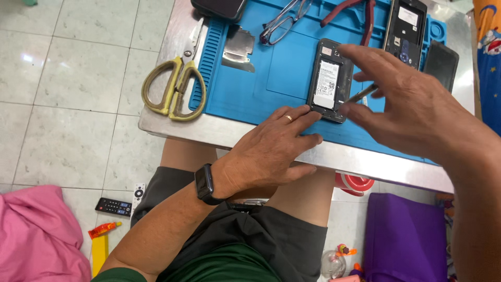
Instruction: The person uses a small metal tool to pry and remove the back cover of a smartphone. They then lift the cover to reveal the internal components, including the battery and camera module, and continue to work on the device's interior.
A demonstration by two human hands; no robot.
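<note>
An opened black phone [329, 80] with its white-labelled battery showing lies on a blue work mat [261, 78]. My left hand [271, 149], with a ring and a black wrist band, lies flat on the mat's front edge, its fingertips touching the phone's lower corner. My right hand [412, 104] hovers just right of the phone and pinches a thin metal tool [362, 94] whose tip points at the phone's right edge.
Yellow-handled scissors [175, 86] lie at the table's left edge, a metal plate [239, 48] beside them. Glasses [282, 21], red-handled pliers [355, 13], a second opened phone [404, 28] and a dark panel [441, 62] lie further back. On the floor are a remote control [114, 207] and pink cloth [36, 235].
</note>
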